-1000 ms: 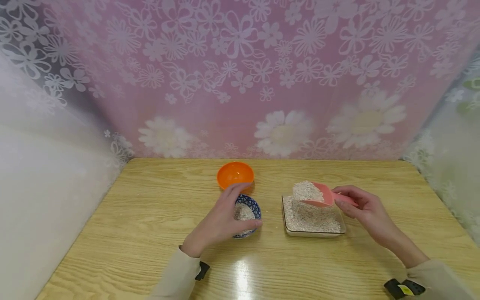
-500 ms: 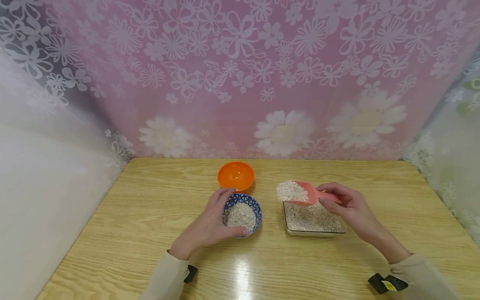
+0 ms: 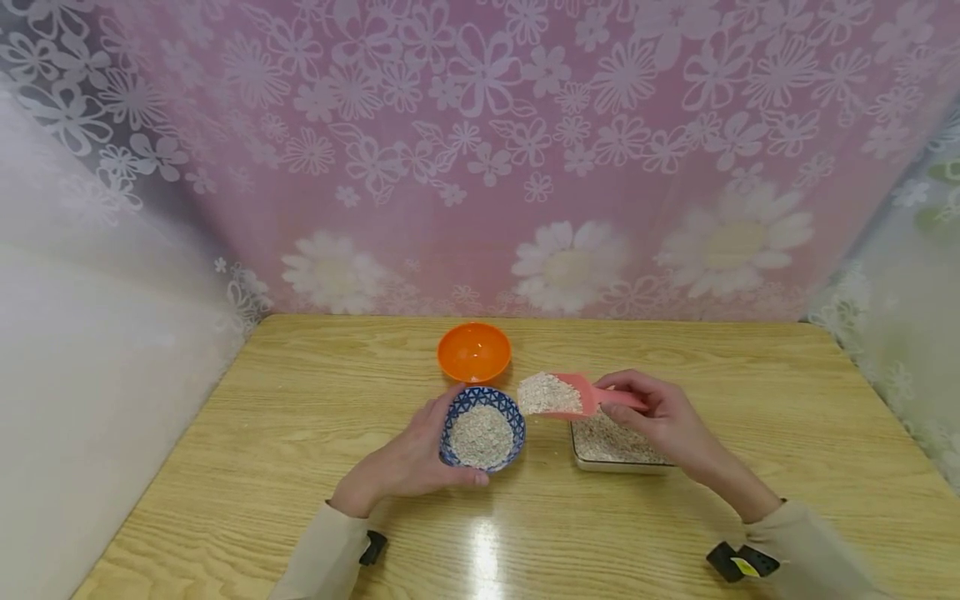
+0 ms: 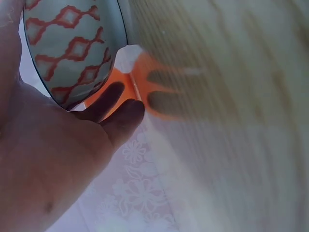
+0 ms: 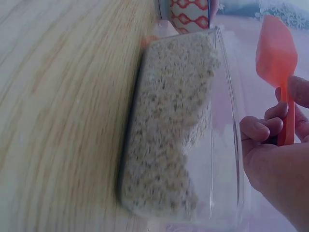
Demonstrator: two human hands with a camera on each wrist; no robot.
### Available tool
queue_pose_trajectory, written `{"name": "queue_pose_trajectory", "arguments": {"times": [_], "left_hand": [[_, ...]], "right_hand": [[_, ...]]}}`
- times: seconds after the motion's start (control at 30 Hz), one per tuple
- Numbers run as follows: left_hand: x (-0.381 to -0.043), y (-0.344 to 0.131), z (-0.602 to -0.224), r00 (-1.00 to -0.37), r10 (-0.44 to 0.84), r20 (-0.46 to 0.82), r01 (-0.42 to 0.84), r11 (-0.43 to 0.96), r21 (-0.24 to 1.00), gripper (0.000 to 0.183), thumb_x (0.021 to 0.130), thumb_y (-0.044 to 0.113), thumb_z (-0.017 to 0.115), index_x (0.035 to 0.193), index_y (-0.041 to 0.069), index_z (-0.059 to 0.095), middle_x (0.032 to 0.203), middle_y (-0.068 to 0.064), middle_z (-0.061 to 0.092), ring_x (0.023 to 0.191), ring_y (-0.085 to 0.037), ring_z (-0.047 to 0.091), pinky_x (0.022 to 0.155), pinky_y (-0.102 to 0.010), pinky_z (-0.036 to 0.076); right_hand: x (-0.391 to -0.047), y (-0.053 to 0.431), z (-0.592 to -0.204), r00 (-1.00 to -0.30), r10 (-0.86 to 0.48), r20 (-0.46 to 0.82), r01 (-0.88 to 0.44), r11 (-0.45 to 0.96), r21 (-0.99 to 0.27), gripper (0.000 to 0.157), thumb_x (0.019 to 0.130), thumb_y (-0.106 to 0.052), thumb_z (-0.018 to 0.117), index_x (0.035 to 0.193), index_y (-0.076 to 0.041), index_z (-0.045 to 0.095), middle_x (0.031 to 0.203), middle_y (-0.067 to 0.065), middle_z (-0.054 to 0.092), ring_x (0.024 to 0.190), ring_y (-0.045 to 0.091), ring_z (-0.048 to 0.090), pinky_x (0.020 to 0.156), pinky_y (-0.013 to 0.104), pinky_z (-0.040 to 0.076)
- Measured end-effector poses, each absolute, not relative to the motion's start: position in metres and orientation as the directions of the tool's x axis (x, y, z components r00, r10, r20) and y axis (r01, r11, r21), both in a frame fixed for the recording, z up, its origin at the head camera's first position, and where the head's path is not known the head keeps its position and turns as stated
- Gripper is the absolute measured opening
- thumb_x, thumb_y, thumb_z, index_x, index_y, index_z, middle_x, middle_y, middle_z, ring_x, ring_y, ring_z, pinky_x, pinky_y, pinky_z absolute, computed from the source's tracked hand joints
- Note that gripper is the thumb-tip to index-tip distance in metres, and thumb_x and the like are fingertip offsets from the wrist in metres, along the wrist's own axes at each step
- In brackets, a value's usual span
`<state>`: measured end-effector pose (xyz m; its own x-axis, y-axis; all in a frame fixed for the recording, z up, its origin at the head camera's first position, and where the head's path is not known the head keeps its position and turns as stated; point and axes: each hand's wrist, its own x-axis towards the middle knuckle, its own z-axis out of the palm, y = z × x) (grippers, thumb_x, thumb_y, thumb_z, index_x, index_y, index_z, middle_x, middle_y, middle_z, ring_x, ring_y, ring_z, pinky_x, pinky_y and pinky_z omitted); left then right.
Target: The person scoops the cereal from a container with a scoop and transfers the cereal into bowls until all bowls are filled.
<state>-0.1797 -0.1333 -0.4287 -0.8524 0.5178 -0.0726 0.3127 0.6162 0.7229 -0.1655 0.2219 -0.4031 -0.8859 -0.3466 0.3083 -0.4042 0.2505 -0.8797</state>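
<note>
A small bowl (image 3: 482, 437) with a blue-and-white patterned inside and red-patterned outside holds pale flakes that look like oats. My left hand (image 3: 408, 454) curves round its left side, thumb at the near edge and fingers at the far edge. My right hand (image 3: 663, 417) grips the handle of a pink scoop (image 3: 588, 396), heaped with the same flakes (image 3: 551, 393). The scoop's tip is just right of the bowl's rim, held above the table. Partly hidden under the right hand is a clear rectangular container (image 3: 618, 467) of flakes, seen from its side in the right wrist view.
An orange bowl (image 3: 474, 354) stands just behind the patterned bowl, with no contents visible. The wooden table (image 3: 300, 392) meets a flowered pink backdrop (image 3: 450, 167) at its far edge. A few stray flakes lie between bowl and container.
The loaded scoop has moved left in my right hand, from over the container to beside the bowl. My left hand has shifted left, from across the bowl to its left side.
</note>
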Motion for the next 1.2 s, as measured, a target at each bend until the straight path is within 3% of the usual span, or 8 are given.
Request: {"name": "queue_pose_trajectory", "arguments": {"times": [0.1, 0.3, 0.57, 0.83, 1.03, 1.2], "left_hand": [[-0.181, -0.134, -0.43, -0.844, 0.528, -0.097, 0.294, 0.605, 0.74, 0.123, 0.077, 0.05, 0.088, 0.165, 0.015, 0.009, 0.165, -0.016, 0.029, 0.147, -0.038, 0.035, 0.117, -0.063, 0.035], [-0.181, -0.135, -0.429, -0.851, 0.507, -0.141, 0.251, 0.627, 0.738, 0.124, 0.076, 0.054, 0.087, 0.165, 0.022, 0.007, 0.161, -0.016, 0.033, 0.143, -0.037, 0.038, 0.113, -0.062, 0.039], [-0.182, -0.132, -0.429, -0.853, 0.502, -0.144, 0.242, 0.625, 0.742, 0.125, 0.074, 0.054, 0.088, 0.165, 0.026, 0.007, 0.161, -0.012, 0.034, 0.142, -0.034, 0.039, 0.114, -0.06, 0.039], [-0.182, -0.132, -0.429, -0.855, 0.499, -0.139, 0.243, 0.623, 0.744, 0.124, 0.073, 0.055, 0.088, 0.164, 0.026, 0.009, 0.159, -0.013, 0.037, 0.141, -0.034, 0.04, 0.114, -0.059, 0.039], [-0.182, -0.133, -0.428, -0.854, 0.498, -0.154, 0.235, 0.631, 0.74, 0.124, 0.074, 0.056, 0.087, 0.164, 0.026, 0.008, 0.157, -0.013, 0.038, 0.139, -0.033, 0.041, 0.112, -0.059, 0.041], [-0.182, -0.133, -0.429, -0.847, 0.513, -0.141, 0.241, 0.608, 0.757, 0.122, 0.076, 0.053, 0.087, 0.164, 0.025, 0.008, 0.157, -0.01, 0.038, 0.138, -0.031, 0.043, 0.113, -0.057, 0.041]], "right_hand": [[-0.166, 0.216, -0.404, -0.888, -0.362, 0.284, -0.391, 0.269, -0.881, 0.02, 0.099, -0.001, 0.063, 0.12, -0.002, 0.065, 0.078, -0.003, 0.058, 0.06, 0.015, 0.041, 0.054, 0.03, 0.041], [-0.167, 0.204, -0.402, -0.898, -0.373, 0.233, -0.36, 0.319, -0.877, 0.021, 0.099, -0.008, 0.066, 0.12, -0.004, 0.067, 0.083, 0.011, 0.064, 0.064, 0.015, 0.05, 0.057, 0.028, 0.045], [-0.169, 0.185, -0.398, -0.91, -0.362, 0.203, -0.348, 0.401, -0.847, 0.019, 0.096, -0.009, 0.071, 0.115, -0.01, 0.071, 0.087, 0.005, 0.067, 0.065, 0.004, 0.05, 0.057, 0.023, 0.044], [-0.171, 0.161, -0.39, -0.876, -0.409, 0.254, -0.465, 0.58, -0.669, 0.021, 0.095, -0.012, 0.072, 0.115, -0.019, 0.073, 0.109, -0.002, 0.073, 0.075, 0.007, 0.053, 0.066, 0.023, 0.045], [-0.168, 0.146, -0.383, -0.821, -0.496, 0.282, -0.567, 0.655, -0.5, 0.021, 0.098, -0.019, 0.068, 0.119, -0.018, 0.071, 0.098, -0.007, 0.065, 0.081, 0.007, 0.051, 0.071, 0.025, 0.045], [-0.166, 0.142, -0.377, -0.752, -0.549, 0.364, -0.656, 0.675, -0.338, 0.019, 0.093, -0.017, 0.073, 0.112, -0.016, 0.073, 0.087, -0.007, 0.058, 0.076, 0.007, 0.046, 0.065, 0.022, 0.042]]}}
